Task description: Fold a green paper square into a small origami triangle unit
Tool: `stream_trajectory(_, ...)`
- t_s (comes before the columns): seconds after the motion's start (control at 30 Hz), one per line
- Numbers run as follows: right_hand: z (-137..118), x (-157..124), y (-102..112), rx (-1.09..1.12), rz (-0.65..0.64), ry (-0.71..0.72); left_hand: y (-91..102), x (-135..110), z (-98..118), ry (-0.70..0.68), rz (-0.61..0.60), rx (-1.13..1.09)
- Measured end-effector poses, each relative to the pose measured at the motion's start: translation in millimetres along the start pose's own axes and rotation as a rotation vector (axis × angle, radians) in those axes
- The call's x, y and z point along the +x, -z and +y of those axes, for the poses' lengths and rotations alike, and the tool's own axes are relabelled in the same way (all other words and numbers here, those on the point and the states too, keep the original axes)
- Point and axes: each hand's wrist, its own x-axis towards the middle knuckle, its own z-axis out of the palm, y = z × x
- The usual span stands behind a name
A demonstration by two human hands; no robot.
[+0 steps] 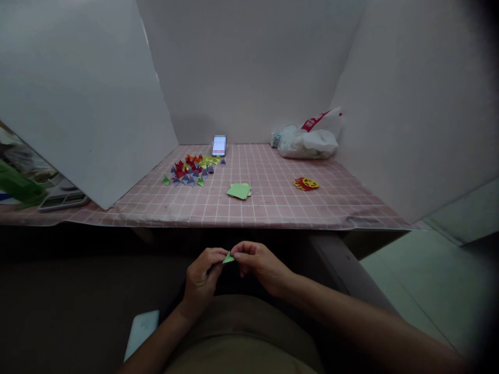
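Both hands are held together below the table's front edge, over my lap. My left hand (202,278) and my right hand (259,265) each pinch a small green folded paper triangle (228,257) between fingertips. On the pink checked table (273,208) lies a small stack of green paper squares (239,190). Further back left sits a heap of several folded paper triangles (193,169) in red, purple, yellow and green.
A phone (219,145) with a lit screen leans at the back wall. A white plastic bag (307,140) sits back right, and a red and yellow paper piece (306,184) lies right. White boards wall in the table. A calculator (62,201) lies far left.
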Motion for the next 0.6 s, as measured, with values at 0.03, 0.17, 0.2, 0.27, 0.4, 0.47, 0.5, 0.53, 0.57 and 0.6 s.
stream_trajectory(0.03,0.1,0.0,0.0,0.0,0.0,-0.001,0.4,0.5,0.4,-0.016,-0.005,0.008)
stream_trajectory(0.17,0.8,-0.2,0.0,0.007,-0.004,-0.003,1.3,1.8,1.5,-0.065,-0.018,0.031)
stream_trajectory(0.2,1.1,-0.2,-0.1,0.004,-0.003,-0.005,1.5,1.7,1.5,-0.073,-0.023,0.036)
stream_trajectory(0.27,1.8,0.1,-0.2,-0.003,0.002,-0.012,1.7,1.5,1.3,-0.076,-0.03,0.047)
stream_trajectory(0.4,2.7,0.9,0.0,0.005,0.005,-0.02,1.5,1.1,0.6,-0.073,-0.039,0.057)
stream_trajectory(0.47,2.4,0.9,0.1,0.01,0.004,-0.021,1.1,1.4,0.6,-0.074,-0.039,0.059)
stream_trajectory(0.5,2.0,0.7,0.1,0.012,0.004,-0.021,0.9,1.5,0.7,-0.075,-0.034,0.06)
stream_trajectory(0.53,1.6,0.5,0.1,0.011,0.005,-0.021,0.7,1.6,0.9,-0.075,-0.027,0.062)
stream_trajectory(0.57,1.2,0.3,0.0,0.009,0.006,-0.02,0.6,1.6,1.0,-0.08,-0.022,0.065)
stream_trajectory(0.6,0.8,0.2,-0.2,0.005,0.006,-0.021,0.6,1.6,1.1,-0.084,-0.017,0.067)
